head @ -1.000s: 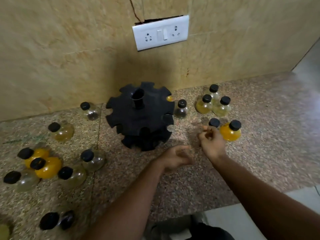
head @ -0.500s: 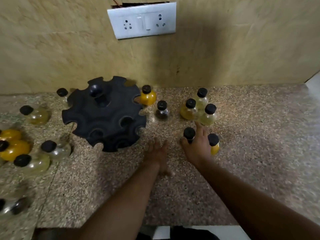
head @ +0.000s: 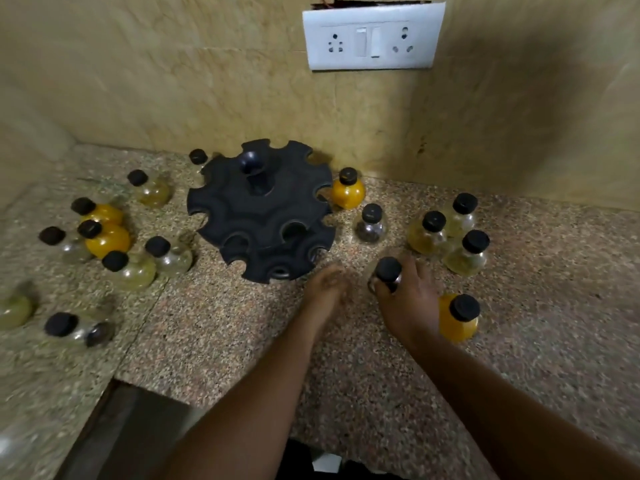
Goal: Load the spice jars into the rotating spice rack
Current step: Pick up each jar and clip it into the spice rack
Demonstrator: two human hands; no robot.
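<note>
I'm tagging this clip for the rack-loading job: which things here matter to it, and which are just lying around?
For the job: spice rack; jar gripped by the right hand; jars on the left; jars on the right.
Just there: wall socket; tiled wall.

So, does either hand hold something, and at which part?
The right hand holds a small glass jar with a black cap, its grip round the body below the cap. The left hand holds nothing.
</note>
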